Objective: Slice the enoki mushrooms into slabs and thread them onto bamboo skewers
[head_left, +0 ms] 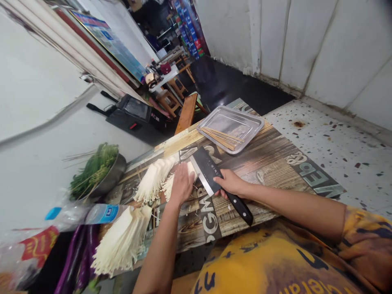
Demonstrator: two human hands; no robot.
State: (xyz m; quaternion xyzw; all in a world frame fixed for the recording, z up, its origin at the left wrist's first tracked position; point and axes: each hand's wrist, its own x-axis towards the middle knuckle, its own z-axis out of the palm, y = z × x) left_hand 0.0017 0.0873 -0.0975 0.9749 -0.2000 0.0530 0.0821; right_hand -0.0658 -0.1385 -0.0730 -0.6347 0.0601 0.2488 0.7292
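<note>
My right hand (pixel 230 183) is closed around a cleaver (pixel 206 165) where its black handle meets the wide dark blade. The blade's bright edge faces left, close to a white enoki mushroom slab (pixel 192 168). Flat on that slab lies my left hand (pixel 182 181), fingers stretched out and partly covering it. I cannot tell whether the blade touches the slab. Left of my hand, a fan of enoki slices (pixel 155 177) rests on the table, fringed ends towards me. A larger enoki stack (pixel 124 241) sits nearer, beside my left forearm.
A metal tray (pixel 252 130) with thin wooden skewers (pixel 223 139) stands at the table's (pixel 241 171) far end. Along the left are a bowl (pixel 114 173) of greens (pixel 93 171), a plastic bottle (pixel 102 213) and purple eggplants (pixel 73 257). A wooden bench (pixel 186 113) is beyond.
</note>
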